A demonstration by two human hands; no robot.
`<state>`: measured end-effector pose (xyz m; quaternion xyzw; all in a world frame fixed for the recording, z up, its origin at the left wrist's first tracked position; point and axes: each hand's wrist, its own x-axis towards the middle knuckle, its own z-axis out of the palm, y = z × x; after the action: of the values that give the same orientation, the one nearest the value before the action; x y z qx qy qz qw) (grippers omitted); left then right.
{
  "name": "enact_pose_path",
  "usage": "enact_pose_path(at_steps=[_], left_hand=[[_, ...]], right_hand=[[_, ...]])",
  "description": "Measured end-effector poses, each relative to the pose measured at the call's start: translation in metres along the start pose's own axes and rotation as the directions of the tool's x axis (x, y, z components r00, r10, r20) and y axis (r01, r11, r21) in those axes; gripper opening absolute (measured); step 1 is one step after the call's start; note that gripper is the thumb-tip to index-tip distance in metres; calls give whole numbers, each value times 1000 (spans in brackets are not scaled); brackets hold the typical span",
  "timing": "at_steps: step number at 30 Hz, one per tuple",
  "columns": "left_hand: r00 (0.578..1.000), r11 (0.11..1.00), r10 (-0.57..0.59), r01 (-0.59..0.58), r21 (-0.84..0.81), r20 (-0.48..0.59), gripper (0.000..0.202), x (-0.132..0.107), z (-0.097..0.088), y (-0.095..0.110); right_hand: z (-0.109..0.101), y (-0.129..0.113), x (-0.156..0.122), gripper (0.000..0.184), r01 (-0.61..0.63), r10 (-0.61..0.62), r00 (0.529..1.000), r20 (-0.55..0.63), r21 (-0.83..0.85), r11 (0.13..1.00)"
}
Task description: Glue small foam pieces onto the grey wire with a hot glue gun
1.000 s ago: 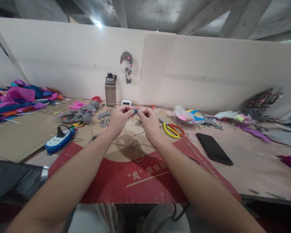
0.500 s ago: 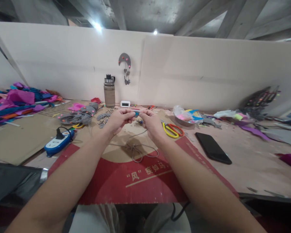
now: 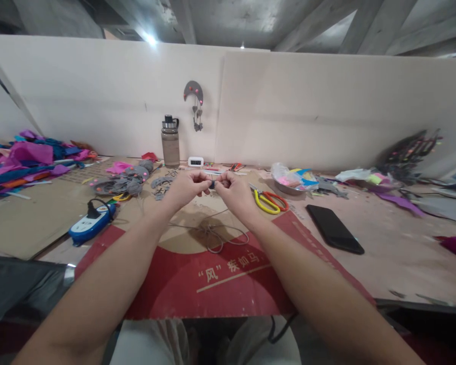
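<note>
My left hand (image 3: pixel 189 188) and my right hand (image 3: pixel 232 189) meet above the middle of the board, fingertips nearly touching. Both are closed in a pinch on a small dark piece (image 3: pixel 212 185), mostly covered by the fingers, so its kind does not show. A thin grey cord (image 3: pixel 213 234) lies in loose loops below the hands; one strand runs up towards the right hand. Under it is a red and brown cardboard sheet (image 3: pixel 167 284) with printed characters. Yellow- and orange-handled scissors (image 3: pixel 269 202) lie just right of my right hand.
Left: a blue-white power strip (image 3: pixel 91 225), grey felt pieces (image 3: pixel 125 182) and a colourful fabric heap (image 3: pixel 30 154). Behind stand a bottle (image 3: pixel 170 144) and a small white clock (image 3: pixel 195 161). Right: a metal bowl (image 3: pixel 289 188) with bagged scraps and a black phone (image 3: pixel 334 228).
The fingers have shifted slightly around the small piece, which showed bluish before and looks darker now. The right hand's fingers are more curled. The cord strand below has shifted a little.
</note>
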<state>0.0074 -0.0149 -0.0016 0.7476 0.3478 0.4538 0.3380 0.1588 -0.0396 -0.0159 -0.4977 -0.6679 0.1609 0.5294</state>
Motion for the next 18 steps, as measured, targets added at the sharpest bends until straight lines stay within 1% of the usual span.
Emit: enact_pose_path(at_steps=[2, 4, 7, 9, 13, 16, 18], left_hand=[[1000, 997, -1, -1, 72, 22, 9, -1, -2, 2], [998, 994, -26, 19, 111, 63, 11, -1, -4, 4], [992, 995, -56, 47, 86, 116, 17, -2, -5, 4], [991, 998, -43, 36, 51, 129, 19, -1, -3, 2], [995, 999, -23, 20, 36, 95, 14, 0, 2, -9], [998, 996, -19, 15, 82, 53, 11, 2, 2, -16], [1000, 994, -11, 11, 109, 0, 9, 3, 1, -18]], right_hand=[[0, 2, 0, 9, 25, -24, 1000, 6, -50, 998], [0, 4, 1, 8, 56, -55, 998, 12, -112, 992], [-1, 5, 0, 7, 85, -82, 996, 22, -194, 977], [-2, 5, -1, 7, 90, -85, 996, 31, -225, 970], [-2, 3, -2, 8, 88, -74, 995, 71, -218, 972], [-1, 4, -1, 13, 47, -30, 993, 118, -145, 988], [0, 5, -1, 13, 28, -17, 991, 132, -86, 996]])
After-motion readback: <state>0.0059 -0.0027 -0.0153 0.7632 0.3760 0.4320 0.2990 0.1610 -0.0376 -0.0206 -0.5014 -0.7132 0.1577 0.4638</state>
